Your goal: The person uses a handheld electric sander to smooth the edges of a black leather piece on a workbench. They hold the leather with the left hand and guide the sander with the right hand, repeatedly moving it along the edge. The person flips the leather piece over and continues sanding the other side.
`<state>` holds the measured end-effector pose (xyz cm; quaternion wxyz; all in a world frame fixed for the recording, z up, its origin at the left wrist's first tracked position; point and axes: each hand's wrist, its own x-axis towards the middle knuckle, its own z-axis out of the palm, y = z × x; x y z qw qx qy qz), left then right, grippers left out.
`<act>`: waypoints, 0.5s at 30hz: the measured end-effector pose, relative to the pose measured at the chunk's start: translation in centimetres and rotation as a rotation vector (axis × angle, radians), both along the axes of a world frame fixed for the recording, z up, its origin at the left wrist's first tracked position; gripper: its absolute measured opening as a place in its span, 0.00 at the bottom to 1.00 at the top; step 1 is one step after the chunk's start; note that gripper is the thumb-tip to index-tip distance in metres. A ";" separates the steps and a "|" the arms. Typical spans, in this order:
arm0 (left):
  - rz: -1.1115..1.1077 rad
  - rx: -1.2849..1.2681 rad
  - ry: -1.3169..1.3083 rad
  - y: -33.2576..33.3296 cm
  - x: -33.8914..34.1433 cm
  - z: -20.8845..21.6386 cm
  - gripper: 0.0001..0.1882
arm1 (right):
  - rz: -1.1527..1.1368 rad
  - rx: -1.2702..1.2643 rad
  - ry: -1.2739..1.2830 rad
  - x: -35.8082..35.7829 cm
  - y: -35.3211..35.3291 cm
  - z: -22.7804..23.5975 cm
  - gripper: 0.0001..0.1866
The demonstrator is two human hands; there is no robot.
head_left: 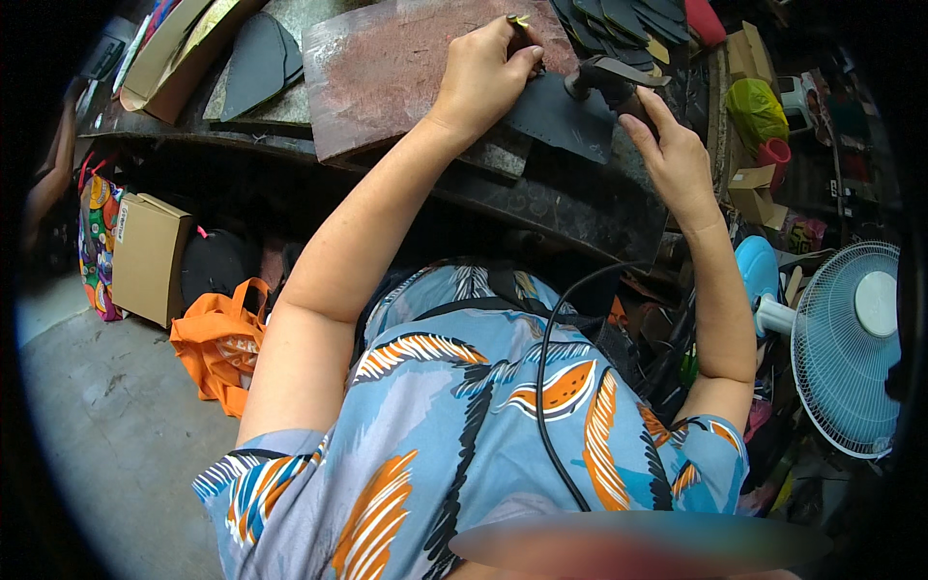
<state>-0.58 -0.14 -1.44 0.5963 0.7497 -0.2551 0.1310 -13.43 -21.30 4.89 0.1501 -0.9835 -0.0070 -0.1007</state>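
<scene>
My right hand (670, 159) is wrapped round the handle of a hammer (609, 75). The hammer's round face hangs over a dark grey sheet (570, 124) and its long flat end points right. Small marks run along the edges of that sheet, which lies on the bench. Just left of the hammer head, my left hand (488, 77) pinches a short dark tool with a brassy tip (519, 19). The tool's lower end is hidden by my fingers, so its kind cannot be made out.
A worn reddish board (387, 72) covers the bench beside my left forearm. Dark cut pieces lie at the left (259, 63) and in a pile (609, 21) at the far right. Below stand a cardboard box (150, 256), an orange bag (217, 338) and a fan (846, 348).
</scene>
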 end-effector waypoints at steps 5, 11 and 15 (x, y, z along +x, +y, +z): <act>0.001 0.092 -0.023 -0.2 0.2 -0.1 0.09 | -0.049 -0.032 0.009 0.2 0.2 -0.3 0.24; -0.111 0.086 -0.119 -0.1 0.4 0.6 0.06 | 0.155 0.215 -0.338 -0.2 2.3 7.3 0.20; -0.094 0.263 -0.336 -0.7 -0.2 1.2 0.05 | 0.273 0.679 -0.594 -0.6 2.3 8.3 0.15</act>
